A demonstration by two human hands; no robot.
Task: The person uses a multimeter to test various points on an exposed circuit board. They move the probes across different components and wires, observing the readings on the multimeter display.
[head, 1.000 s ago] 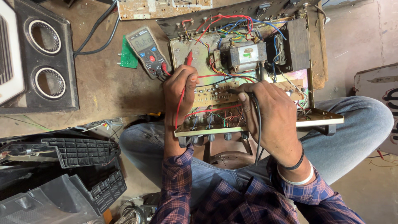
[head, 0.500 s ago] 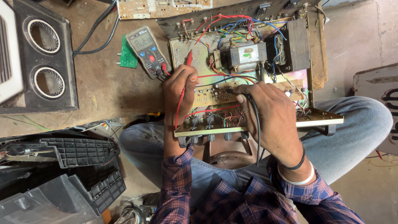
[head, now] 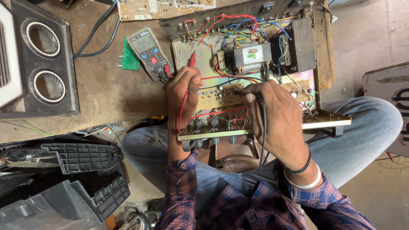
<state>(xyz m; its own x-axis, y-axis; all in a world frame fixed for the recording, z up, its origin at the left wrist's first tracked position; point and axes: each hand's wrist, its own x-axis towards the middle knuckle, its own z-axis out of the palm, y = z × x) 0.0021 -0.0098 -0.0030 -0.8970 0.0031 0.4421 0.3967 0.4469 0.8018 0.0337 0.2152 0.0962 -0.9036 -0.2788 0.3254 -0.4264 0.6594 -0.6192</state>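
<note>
Two hands – left hand [head: 182,91] red probe [head: 191,59], right hand [head: 279,117] black probe [head: 240,92]

Reds, greys and plaid over a brown tabletop [head: 115,91]

The left hand [head: 182,91] holds a red probe [head: 191,59] with red lead; the right hand [head: 277,115] a black probe [head: 240,92]. Grey meter [head: 149,51], green board [head: 128,55], blue-red checked sleeves [head: 183,191], blue jeans [head: 362,136].
</note>
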